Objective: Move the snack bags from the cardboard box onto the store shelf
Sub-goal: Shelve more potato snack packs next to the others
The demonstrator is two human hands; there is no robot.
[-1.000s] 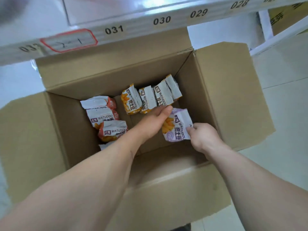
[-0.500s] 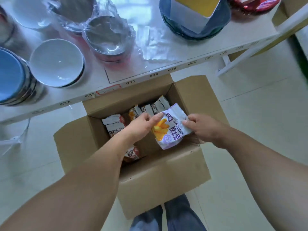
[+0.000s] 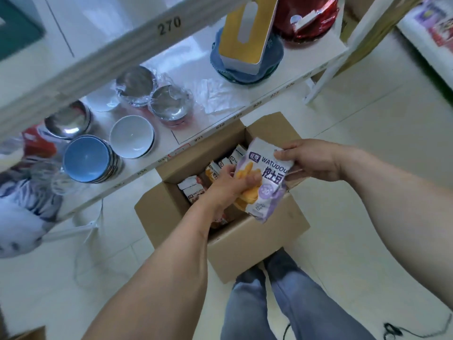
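Note:
A purple-and-white snack bag (image 3: pixel 266 175) marked WATUDOU hangs above the open cardboard box (image 3: pixel 245 244) on the floor. My left hand (image 3: pixel 230 190) grips its lower left side with curled fingers. My right hand (image 3: pixel 308 161) pinches its upper right edge. Several more snack bags (image 3: pixel 196 190), orange, red and white, lie inside the box, partly hidden by my left hand and the lifted bag. The white store shelf (image 3: pixel 215 126) with numbered edge labels runs just behind the box.
On the shelf stand a blue bowl stack (image 3: pixel 88 158), a white bowl (image 3: pixel 131 136), wrapped metal bowls (image 3: pixel 169 104), a blue basin with a yellow card (image 3: pixel 245 52) and crumpled plastic wrap (image 3: pixel 218 94). An upper shelf rail (image 3: pixel 98 67) marked 270 crosses overhead. My legs (image 3: pixel 277 300) stand by the box.
Both hands have lifted the purple bag up out of the box. My left hand went from touching its edge to gripping it. The view has pulled back and up.

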